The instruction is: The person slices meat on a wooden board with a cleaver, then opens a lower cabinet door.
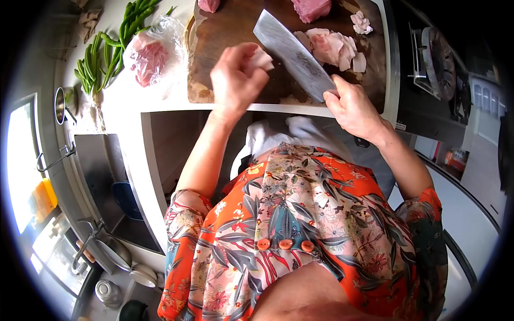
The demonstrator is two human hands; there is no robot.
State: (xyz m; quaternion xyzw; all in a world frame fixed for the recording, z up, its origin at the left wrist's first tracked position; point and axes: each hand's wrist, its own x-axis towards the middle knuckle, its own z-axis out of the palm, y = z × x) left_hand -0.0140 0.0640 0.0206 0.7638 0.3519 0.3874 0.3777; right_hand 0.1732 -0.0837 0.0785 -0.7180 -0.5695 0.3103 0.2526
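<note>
Cutting board (pixel 230 27): upper centre, presumably for reach.
Left hand (pixel 235 80): you pinch pale meat (pixel 261 60), likely steadying it.
Right hand (pixel 354 107): wrapped round your cleaver (pixel 294 56), seemingly for control.

We find bare surface along the cutting board's (pixel 227 24) left edge and a narrow gap at the middle of its near edge; the cleaver (pixel 294 56) bars a straight pass across its centre, the sliced meat (pixel 332 49) fills part of its right half, the left hand (pixel 238 77) blocks its left half; left of the board, we meet the bagged meat (pixel 147 59)
</note>
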